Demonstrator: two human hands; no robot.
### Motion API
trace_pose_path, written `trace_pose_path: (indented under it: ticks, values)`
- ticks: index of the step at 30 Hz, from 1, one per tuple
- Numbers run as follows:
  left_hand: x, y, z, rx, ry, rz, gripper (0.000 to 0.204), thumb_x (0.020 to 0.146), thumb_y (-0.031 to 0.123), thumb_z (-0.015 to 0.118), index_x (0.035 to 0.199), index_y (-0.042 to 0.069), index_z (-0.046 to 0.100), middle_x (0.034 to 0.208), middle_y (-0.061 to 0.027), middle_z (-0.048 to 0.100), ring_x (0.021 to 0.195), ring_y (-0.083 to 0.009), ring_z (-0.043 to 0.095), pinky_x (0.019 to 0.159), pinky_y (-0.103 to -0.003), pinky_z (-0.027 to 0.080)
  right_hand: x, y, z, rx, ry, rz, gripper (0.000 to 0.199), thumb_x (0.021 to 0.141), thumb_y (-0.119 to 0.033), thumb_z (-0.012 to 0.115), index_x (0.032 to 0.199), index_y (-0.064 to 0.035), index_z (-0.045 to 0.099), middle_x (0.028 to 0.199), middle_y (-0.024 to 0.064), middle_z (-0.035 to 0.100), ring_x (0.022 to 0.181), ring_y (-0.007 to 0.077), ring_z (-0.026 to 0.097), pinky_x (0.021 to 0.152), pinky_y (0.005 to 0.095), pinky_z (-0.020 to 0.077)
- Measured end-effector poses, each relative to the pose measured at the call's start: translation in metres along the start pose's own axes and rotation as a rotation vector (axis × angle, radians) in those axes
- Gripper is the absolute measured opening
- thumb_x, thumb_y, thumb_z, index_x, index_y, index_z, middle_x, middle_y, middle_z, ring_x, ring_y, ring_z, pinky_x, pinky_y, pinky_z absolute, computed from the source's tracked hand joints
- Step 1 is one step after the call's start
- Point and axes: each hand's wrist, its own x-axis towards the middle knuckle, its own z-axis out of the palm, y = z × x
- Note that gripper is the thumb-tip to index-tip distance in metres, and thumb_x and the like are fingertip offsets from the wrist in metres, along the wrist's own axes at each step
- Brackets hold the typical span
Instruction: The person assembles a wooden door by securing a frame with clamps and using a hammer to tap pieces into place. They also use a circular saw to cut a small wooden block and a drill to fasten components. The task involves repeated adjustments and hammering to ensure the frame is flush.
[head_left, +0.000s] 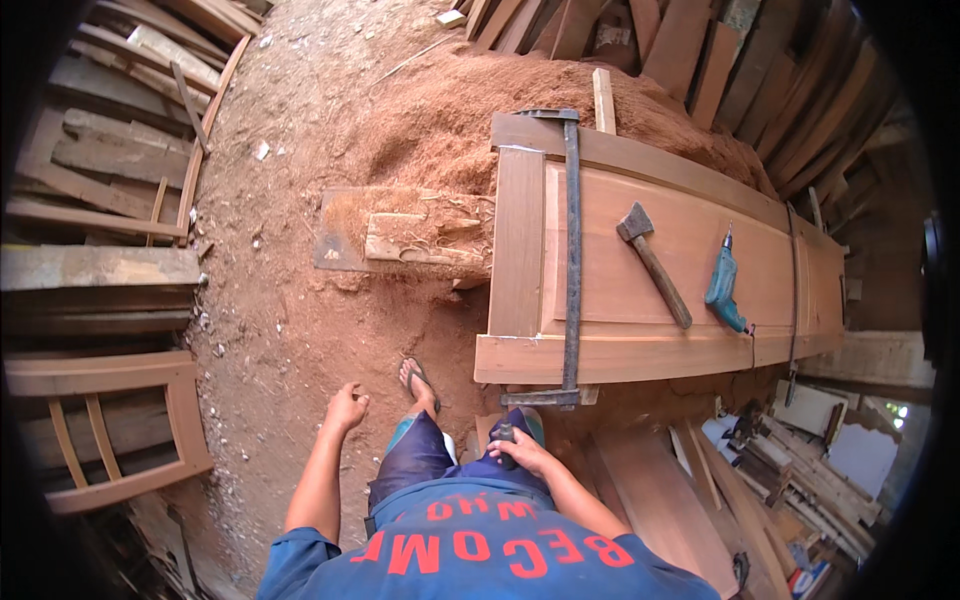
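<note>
My right hand (525, 453) is closed round a dark, rounded handle (505, 437) in front of my thigh. This handle lies just below the near jaw of a metal bar clamp (573, 250); whether the two are joined I cannot tell. The clamp spans the left end of a panelled wooden door (610, 290), lying flat. On the door rest a hatchet (655, 265) with a wooden handle and a teal power drill (722, 285). My left hand (347, 406) hangs away from the door, its fingers curled with nothing visible in them.
A second clamp (795, 290) crosses the door's right part. Sawdust (420, 120) is heaped behind it, beside a low wooden block (425, 238). Boards (740, 70) lean at the back right. Wooden frames (110, 430) and planks (100, 270) line the left. Offcuts (800, 470) lie at the lower right.
</note>
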Motion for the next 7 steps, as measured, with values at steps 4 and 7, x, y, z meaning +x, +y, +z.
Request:
trace_pose_path:
  ticks: [4,7]
  values:
    - [0.028,0.015,-0.058,-0.025,-0.039,0.058,0.055,0.091,0.031,0.07,0.139,0.008,0.056,0.118,-0.0203,0.07,0.113,-0.031,0.067,0.098,-0.039,0.051,-0.006,-0.004,0.01,0.248,-0.008,-0.009,0.041,0.096,-0.022,0.064,0.129,-0.0013,0.05,0.116,0.016,0.066,0.104,0.0224,0.067,0.087,0.0349,0.0558]
    - [0.06,0.048,-0.085,-0.234,-0.18,0.081,0.053,0.093,0.032,0.07,0.14,0.012,0.057,0.123,-0.0175,0.069,0.112,-0.0312,0.067,0.098,-0.039,0.051,0.003,0.003,0.011,0.371,-0.068,-0.041,0.048,0.096,-0.026,0.066,0.132,-0.0006,0.047,0.119,0.0164,0.065,0.106,0.0243,0.066,0.088,0.0361,0.056]
